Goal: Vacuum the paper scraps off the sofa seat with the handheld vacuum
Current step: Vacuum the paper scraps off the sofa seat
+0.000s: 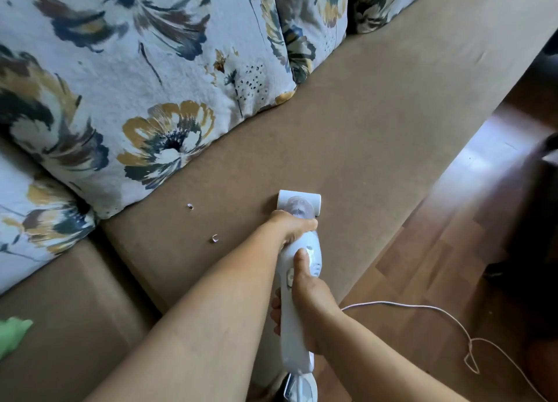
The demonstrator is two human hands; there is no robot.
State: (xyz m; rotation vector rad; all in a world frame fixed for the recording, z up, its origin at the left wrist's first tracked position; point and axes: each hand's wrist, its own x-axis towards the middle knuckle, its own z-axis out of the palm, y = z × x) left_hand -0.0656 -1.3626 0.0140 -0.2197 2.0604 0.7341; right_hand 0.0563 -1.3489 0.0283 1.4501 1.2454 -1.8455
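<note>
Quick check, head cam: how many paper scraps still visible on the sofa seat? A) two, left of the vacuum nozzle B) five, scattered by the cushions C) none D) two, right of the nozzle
A: two small curled scraps, one and another, lie on the brown seat, both to the left of the vacuum nozzle.

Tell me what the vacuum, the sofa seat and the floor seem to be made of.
Vacuum: white plastic, smooth and slightly glossy, with a clear dome near the nozzle. Sofa seat: brown woven or suede-like fabric, matte, no shine. Floor: wood or laminate planks, polished, reflecting light.
</note>
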